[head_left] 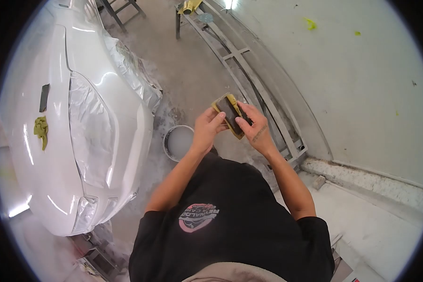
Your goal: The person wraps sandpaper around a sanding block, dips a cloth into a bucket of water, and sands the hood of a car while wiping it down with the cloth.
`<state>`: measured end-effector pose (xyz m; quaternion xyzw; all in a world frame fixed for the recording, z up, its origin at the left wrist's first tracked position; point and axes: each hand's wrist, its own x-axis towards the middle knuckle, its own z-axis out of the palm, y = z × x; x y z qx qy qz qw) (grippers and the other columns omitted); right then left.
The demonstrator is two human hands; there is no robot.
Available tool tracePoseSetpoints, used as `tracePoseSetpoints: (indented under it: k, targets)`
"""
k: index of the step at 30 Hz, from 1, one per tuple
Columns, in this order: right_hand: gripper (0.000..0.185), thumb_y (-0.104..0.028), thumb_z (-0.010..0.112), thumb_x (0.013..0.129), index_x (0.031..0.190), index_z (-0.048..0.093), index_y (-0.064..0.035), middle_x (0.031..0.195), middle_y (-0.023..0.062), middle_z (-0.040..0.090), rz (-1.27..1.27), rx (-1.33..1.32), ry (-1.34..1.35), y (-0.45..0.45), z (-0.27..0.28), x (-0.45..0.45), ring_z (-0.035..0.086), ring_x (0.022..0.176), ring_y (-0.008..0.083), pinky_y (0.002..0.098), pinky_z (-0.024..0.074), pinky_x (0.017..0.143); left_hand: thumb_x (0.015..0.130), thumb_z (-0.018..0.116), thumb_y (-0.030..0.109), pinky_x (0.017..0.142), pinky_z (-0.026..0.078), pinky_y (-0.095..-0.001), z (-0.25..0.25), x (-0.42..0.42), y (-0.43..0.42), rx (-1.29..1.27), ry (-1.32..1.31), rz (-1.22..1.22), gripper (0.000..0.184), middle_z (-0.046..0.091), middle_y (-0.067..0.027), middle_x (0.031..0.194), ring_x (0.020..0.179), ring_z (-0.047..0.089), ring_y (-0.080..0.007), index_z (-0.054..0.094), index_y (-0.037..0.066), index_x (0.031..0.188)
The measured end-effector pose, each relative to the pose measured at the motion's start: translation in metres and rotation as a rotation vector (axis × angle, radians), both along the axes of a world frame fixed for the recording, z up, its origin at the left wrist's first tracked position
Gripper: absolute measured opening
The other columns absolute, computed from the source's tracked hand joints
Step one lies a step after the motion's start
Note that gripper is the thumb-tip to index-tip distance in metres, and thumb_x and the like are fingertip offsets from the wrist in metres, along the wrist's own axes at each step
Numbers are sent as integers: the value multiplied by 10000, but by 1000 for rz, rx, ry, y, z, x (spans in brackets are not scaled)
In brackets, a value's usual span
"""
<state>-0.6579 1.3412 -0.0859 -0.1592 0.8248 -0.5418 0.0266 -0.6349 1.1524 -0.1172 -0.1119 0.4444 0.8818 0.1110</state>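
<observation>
Both of my hands hold a dark sanding block [227, 115] with a yellow sheet, seemingly sandpaper, around its edges. My left hand [207, 128] grips its left side, thumb on the dark face. On the opposite side, my right hand [254, 127] has its fingers and thumb closed round the block. Below and left of the hands, a round bucket [178, 142] of cloudy liquid stands on the floor, partly covered by my left forearm.
To the left is a white car body [56, 176] with silver masking film [91, 131]. An olive cloth [41, 131] and a dark strip [44, 97] lie on it. A long metal frame [263, 101] stands along the wall at right. Yellow material [189, 6] rests at its far end.
</observation>
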Motion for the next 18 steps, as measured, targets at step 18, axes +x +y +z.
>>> tracePoseSetpoints:
  k: [18]
  targets:
    - [605, -78, 705, 902, 1476, 525, -12, 1463, 247, 562, 220, 115, 93, -121, -48, -175, 582, 1308, 417, 424, 485, 1096, 983, 666, 19, 863, 629, -334, -35, -152, -87, -100, -157, 286, 451, 619, -95, 1272, 1118, 671, -203, 480, 58, 1392]
